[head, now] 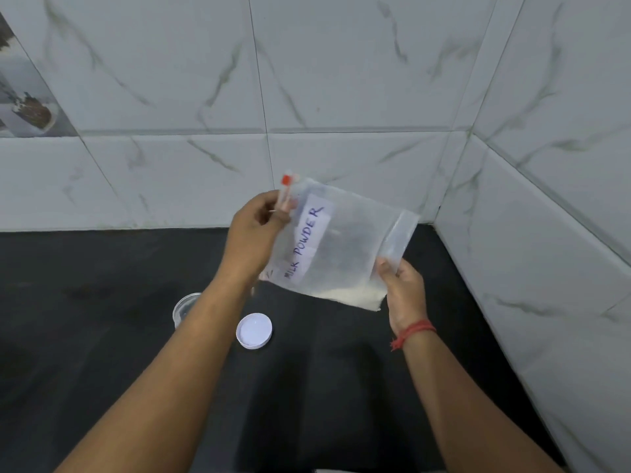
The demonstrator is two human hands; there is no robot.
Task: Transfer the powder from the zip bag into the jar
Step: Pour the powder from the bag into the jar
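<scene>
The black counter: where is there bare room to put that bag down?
Right of the white lid, the counter is bare up to the tiled corner wall. The far left is bare too. It is crowded only where the jar and lid sit by the left forearm.

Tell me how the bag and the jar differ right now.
The bag is held in the air between the left hand and right hand; the jar stands on the dark counter, partly hidden by the left forearm. The bag is flat, soft and carries a "MILK POWDER" label; the jar is round and rigid, with no label in view. Powder sits in the bag's low corner; the jar's contents can't be made out. Both are clear plastic.
</scene>
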